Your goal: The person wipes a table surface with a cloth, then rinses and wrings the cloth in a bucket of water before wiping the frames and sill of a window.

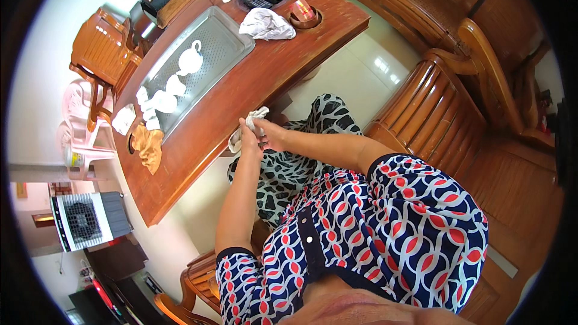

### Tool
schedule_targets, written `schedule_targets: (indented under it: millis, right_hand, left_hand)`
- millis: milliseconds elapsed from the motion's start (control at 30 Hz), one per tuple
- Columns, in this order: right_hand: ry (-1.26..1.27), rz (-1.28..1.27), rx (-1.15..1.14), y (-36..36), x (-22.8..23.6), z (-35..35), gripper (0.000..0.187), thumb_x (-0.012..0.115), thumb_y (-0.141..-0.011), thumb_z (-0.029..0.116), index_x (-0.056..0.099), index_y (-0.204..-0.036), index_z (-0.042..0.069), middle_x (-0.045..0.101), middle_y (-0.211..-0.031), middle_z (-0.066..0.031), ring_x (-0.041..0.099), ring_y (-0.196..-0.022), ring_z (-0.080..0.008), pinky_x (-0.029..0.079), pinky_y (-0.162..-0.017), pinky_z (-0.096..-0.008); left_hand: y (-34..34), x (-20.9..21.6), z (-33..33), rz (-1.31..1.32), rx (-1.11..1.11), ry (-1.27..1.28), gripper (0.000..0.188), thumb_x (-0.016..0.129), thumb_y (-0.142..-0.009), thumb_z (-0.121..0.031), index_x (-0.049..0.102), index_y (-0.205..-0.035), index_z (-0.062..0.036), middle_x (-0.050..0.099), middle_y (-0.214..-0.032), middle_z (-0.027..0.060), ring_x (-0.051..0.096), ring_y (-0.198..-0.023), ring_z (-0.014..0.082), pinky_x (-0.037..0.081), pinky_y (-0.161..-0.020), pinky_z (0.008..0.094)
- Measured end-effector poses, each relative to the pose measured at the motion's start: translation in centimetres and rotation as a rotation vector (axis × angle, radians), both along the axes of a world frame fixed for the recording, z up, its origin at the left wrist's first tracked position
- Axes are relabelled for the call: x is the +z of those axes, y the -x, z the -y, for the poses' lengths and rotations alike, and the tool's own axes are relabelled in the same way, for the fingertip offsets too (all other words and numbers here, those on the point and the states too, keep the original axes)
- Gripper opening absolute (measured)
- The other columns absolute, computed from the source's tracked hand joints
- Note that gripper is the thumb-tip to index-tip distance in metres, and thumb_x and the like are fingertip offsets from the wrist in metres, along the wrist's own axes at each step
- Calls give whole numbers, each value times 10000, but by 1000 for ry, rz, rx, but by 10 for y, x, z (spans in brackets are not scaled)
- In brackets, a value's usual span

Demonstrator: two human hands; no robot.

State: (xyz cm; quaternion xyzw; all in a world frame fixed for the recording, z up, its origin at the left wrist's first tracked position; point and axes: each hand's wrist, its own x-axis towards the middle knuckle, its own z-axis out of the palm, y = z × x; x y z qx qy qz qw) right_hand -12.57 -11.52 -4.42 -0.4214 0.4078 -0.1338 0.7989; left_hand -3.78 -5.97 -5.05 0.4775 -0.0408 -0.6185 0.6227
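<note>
A greyish-white cloth [257,114] is bunched between my two hands, just off the near edge of the wooden table and above my lap. My left hand [248,137] is closed round it, with part of the cloth hanging out on the left side. From the right, my right hand [273,136] grips the same cloth, its fingers curled against my left hand. Whether anything is wrapped inside the cloth is hidden. On the table, a grey metal tea tray [226,39] carries a white teapot [190,60] and several white cups [164,101].
An orange-brown cloth [147,147] and a white cup-like item [124,120] lie at the table's left end. Farther back are a crumpled white cloth [267,24], a brown bowl [308,20] holding a red packet, and a remote control [250,0]. A slatted wooden bench [421,105] stands at right.
</note>
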Motion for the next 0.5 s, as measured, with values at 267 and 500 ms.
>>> schedule_targets:
  millis: [267, 500]
  right_hand:
    - [79, 48, -50, -15, 51, -17, 628, 750, -881, 290, 414, -1356, 53, 554, -1261, -141, 615, -1054, -240, 553, -752, -354]
    - [190, -46, -303, -16, 23, 22, 333, 681, -854, 61, 556, -1160, 24, 652, -1045, -121, 676, -931, -258, 586, -688, -387]
  left_hand:
    - [-33, -3, -11, 133, -105, -43, 765, 170, -935, -789, 607, -1223, -231, 658, -982, 48, 613, -711, 246, 458, -725, 538]
    - [-5, 19, -13, 227, -197, -23, 765, 277, -932, -782, 581, -1268, -166, 600, -1186, 43, 502, -1175, 239, 244, -1068, 600]
